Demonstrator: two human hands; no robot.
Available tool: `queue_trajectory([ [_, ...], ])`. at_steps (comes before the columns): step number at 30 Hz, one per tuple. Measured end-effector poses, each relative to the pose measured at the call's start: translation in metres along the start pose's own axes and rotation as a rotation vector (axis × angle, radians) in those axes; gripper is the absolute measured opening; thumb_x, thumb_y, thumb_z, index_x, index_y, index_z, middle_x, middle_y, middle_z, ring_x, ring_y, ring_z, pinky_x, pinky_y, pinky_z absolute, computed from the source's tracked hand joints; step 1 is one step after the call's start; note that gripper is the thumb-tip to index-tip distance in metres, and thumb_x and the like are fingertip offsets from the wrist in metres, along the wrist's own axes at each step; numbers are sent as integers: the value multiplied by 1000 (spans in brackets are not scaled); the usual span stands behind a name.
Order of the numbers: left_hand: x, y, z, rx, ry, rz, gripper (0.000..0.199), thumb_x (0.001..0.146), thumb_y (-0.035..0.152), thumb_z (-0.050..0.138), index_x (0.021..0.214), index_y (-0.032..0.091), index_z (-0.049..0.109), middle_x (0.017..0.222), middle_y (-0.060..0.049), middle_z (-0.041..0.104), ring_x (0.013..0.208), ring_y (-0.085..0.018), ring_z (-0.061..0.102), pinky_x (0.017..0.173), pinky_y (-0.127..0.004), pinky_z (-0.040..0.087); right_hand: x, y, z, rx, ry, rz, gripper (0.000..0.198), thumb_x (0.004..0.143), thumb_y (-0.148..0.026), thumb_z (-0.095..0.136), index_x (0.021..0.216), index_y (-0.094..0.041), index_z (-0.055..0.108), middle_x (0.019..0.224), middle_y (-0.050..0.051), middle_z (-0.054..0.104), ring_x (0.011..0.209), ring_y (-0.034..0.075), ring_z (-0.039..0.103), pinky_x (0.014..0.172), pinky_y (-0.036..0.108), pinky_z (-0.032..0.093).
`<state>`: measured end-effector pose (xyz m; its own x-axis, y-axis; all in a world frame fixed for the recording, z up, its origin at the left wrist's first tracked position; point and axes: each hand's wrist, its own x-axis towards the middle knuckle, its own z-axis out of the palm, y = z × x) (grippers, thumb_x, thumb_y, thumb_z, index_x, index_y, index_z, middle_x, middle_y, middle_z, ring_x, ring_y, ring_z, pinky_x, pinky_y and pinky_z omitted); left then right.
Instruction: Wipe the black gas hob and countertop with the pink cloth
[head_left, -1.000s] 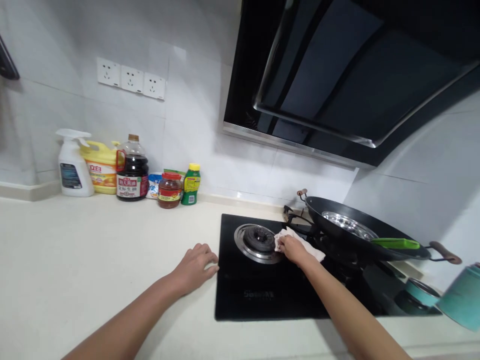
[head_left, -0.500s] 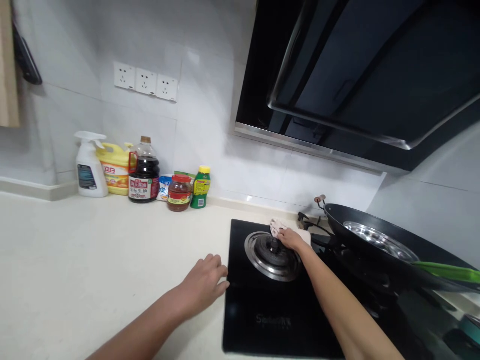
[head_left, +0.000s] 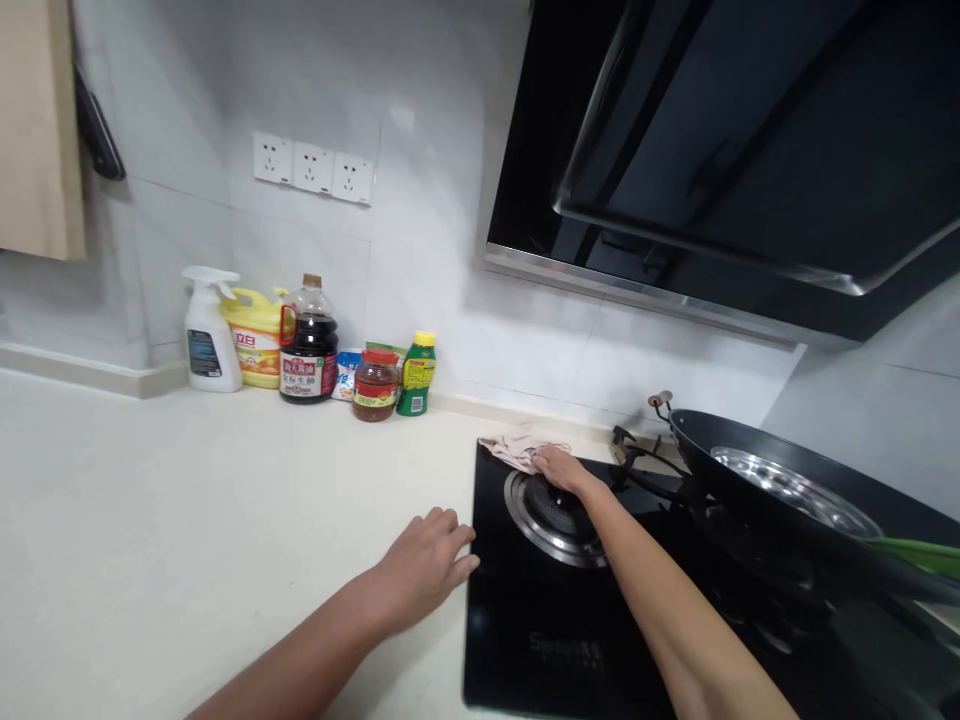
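My right hand [head_left: 556, 468] presses a pale pink cloth [head_left: 514, 447] against the back left part of the black glass gas stove [head_left: 540, 610]. The cloth lies crumpled, spreading left from my fingers to the stove's rear corner. Just below that hand is the round burner [head_left: 531, 525] with its steel ring, partly covered by my wrist and forearm. My left hand [head_left: 427, 560] rests beside the stove's left edge, fingers loosely bent and apart, holding nothing.
A black wok [head_left: 720, 430] with a shiny perforated steel tray [head_left: 795, 485] inside stands on the right burner. Along the wall are a spray bottle [head_left: 212, 335], a soy sauce bottle [head_left: 308, 345], a red-lidded jar [head_left: 376, 385] and a green bottle [head_left: 418, 375]. A range hood [head_left: 697, 170] hangs above.
My right hand has slid the cloth left along the stove's back edge, and the cloth has spread out. My left hand stays by the stove's edge. The view has shifted slightly left.
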<state>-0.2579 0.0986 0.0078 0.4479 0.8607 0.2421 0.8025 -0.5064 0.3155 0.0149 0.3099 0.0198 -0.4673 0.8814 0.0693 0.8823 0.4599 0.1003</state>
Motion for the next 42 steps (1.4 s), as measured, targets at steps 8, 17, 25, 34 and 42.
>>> queue_trajectory([
  [8, 1, -5, 0, 15, 31, -31, 39, 101, 34, 40, 134, 20, 57, 121, -12, 63, 109, -28, 59, 93, -44, 48, -10, -49, -7, 9, 69, -74, 25, 100, -36, 55, 108, -16, 66, 115, 8, 67, 106, 21, 63, 98, 45, 49],
  [17, 8, -23, 10, -57, 250, 11, 36, 101, 36, 39, 129, 24, 58, 115, -9, 60, 106, -25, 60, 95, -41, 48, -68, -91, -21, 131, 138, -254, 39, 105, -34, 35, 87, -18, 67, 96, 7, 70, 96, 19, 61, 112, 41, 29],
  [25, 9, -27, 8, -243, 294, -11, 37, 102, 42, 36, 116, 23, 65, 107, -5, 59, 103, -21, 62, 98, -38, 47, -109, -86, -24, 212, 158, -276, 42, 105, -34, 30, 77, -22, 59, 79, 2, 66, 81, 17, 61, 111, 39, 32],
  [34, 12, -35, 14, -233, 341, -25, 37, 101, 44, 38, 121, 25, 63, 108, -4, 61, 103, -22, 64, 95, -37, 48, -116, -129, -38, 146, 200, -106, 38, 101, -48, 42, 119, -19, 56, 120, 14, 63, 110, 28, 57, 95, 43, 38],
  [42, 13, -39, 13, -248, 277, -58, 40, 100, 46, 37, 117, 23, 64, 109, -6, 61, 102, -23, 64, 95, -40, 48, -127, -143, -5, 109, 246, -99, 49, 99, -54, 42, 123, -15, 57, 119, 17, 63, 110, 32, 54, 97, 47, 38],
])
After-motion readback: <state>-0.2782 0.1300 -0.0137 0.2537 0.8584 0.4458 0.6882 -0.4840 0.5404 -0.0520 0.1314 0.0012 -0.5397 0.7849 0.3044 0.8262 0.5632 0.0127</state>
